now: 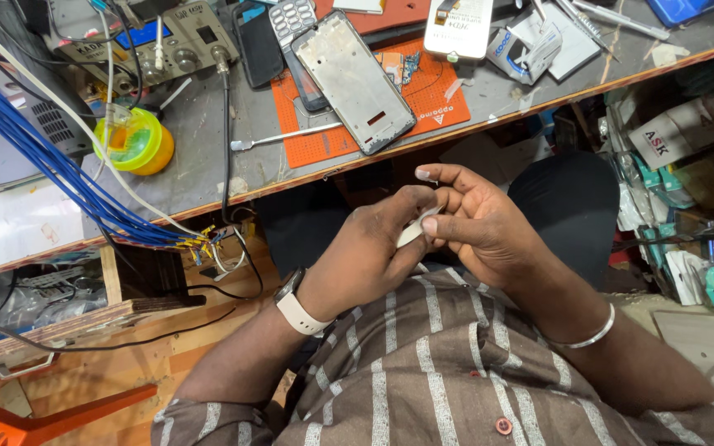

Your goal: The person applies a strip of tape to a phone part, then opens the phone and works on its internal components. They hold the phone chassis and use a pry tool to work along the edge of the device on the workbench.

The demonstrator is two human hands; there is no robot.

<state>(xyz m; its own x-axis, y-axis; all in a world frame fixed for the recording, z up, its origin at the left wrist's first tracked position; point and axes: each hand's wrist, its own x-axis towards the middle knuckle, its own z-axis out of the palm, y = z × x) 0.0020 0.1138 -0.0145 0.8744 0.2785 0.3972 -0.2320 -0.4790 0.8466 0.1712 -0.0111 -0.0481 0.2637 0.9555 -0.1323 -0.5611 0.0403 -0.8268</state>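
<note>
Pinching a small, flat white strip between them, the left hand and right hand meet above the lap, fingers curled and pressed together. Beyond, a rectangular metal phone frame lies on a gridded orange mat.

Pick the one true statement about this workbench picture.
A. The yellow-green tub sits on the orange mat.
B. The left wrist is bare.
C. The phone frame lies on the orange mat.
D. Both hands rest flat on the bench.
C: the grey phone frame lies across the orange mat, while the left hand and right hand pinch a small white piece below the bench edge.
</note>
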